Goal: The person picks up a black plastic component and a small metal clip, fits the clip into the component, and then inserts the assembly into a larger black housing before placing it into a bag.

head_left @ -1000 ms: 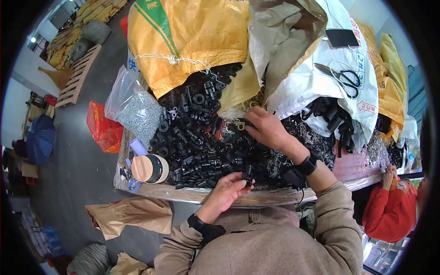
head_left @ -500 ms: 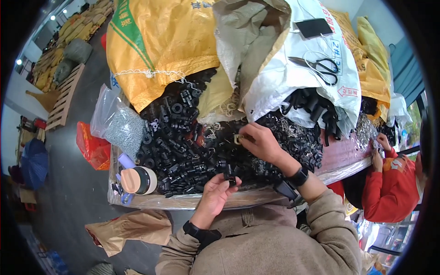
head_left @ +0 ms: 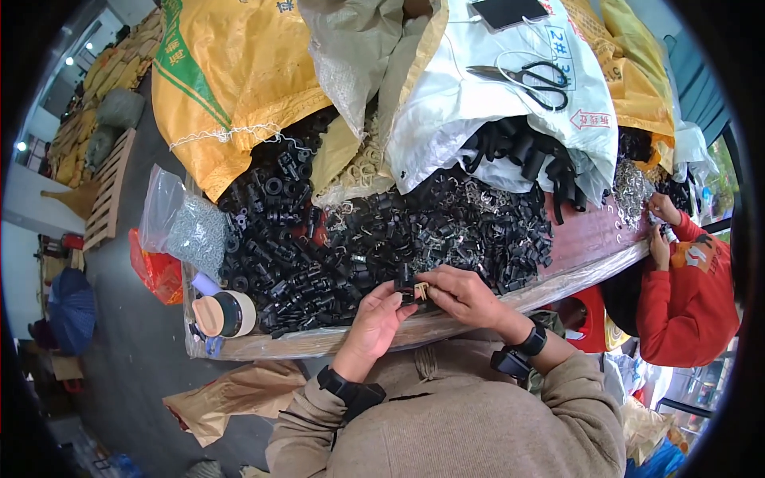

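Close to the table's near edge, my left hand (head_left: 376, 323) grips a small black plastic part (head_left: 405, 280) between thumb and fingers. My right hand (head_left: 464, 296) has come up against it, pinching a small pale, brass-looking clip (head_left: 421, 291) at the part's right side. Whether the clip sits in the part or only touches it, I cannot tell. Beyond both hands spreads a heap of black plastic parts (head_left: 299, 271), with smaller black and metal pieces (head_left: 478, 227) to the right. Pale cream clips (head_left: 368, 163) spill from a sack behind.
A lidded cup (head_left: 237, 313) and a clear bag of grey pellets (head_left: 198, 235) stand at the left edge. Scissors (head_left: 526, 77) and a phone (head_left: 508, 11) lie on the white sack (head_left: 470, 95). A yellow sack (head_left: 239, 72) is behind. At right, a person in red (head_left: 692, 295) handles small pieces.
My right hand has drawn back from the far part of the heap, bringing a small pale clip to the black part in my left hand. The whole view has shifted slightly.
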### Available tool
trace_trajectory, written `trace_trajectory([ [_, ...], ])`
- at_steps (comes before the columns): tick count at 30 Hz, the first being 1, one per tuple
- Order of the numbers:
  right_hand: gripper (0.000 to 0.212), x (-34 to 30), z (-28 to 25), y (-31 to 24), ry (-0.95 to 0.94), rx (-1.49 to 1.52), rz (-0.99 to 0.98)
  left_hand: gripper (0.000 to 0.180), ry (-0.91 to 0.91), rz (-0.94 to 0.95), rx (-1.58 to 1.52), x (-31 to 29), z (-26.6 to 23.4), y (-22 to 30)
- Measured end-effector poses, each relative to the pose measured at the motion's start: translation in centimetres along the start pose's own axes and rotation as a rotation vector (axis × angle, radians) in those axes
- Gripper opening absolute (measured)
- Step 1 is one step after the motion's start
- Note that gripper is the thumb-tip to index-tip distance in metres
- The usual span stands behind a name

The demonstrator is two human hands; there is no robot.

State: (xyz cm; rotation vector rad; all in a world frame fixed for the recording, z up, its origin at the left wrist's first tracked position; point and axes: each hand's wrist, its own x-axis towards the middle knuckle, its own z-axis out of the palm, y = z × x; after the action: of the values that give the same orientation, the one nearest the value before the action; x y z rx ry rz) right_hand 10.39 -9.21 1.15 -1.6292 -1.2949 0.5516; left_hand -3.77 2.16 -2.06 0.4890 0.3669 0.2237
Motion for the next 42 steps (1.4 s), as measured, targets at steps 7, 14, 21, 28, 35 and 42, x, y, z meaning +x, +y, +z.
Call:
trace_trajectory([
  [7,0.016,-0.6,-0.9,0.7,-0.026,0.056,0.006,0.025,0.006,-0.059,0.08,0.4,1.0,-0.2],
  [14,0.019,-1.0,-3.2,0.5,-0.022,0.204,0.065,0.026,0.053,-0.167,0.143,-0.2,1.8,0.5],
  [21,0.023,-0.6,-3.5,-1.8,-0.043,0.146,-0.296,0.027,-0.086,-0.423,0.198,-1.3,2.2,1.3],
  [28,0.028,-1.0,-2.8,-2.5,-0.148,0.066,-0.389,0.03,-0.171,-0.478,0.175,-2.0,1.9,1.3],
  [35,0.027,-1.0,-2.8,-2.5,-0.151,0.02,-0.368,0.031,-0.173,-0.493,0.117,-1.6,1.5,1.0],
  [42,0.023,-0.6,-2.6,-2.4,-0.174,-0.053,-0.295,0.03,-0.106,-0.509,0.12,-0.7,0.8,0.7],
])
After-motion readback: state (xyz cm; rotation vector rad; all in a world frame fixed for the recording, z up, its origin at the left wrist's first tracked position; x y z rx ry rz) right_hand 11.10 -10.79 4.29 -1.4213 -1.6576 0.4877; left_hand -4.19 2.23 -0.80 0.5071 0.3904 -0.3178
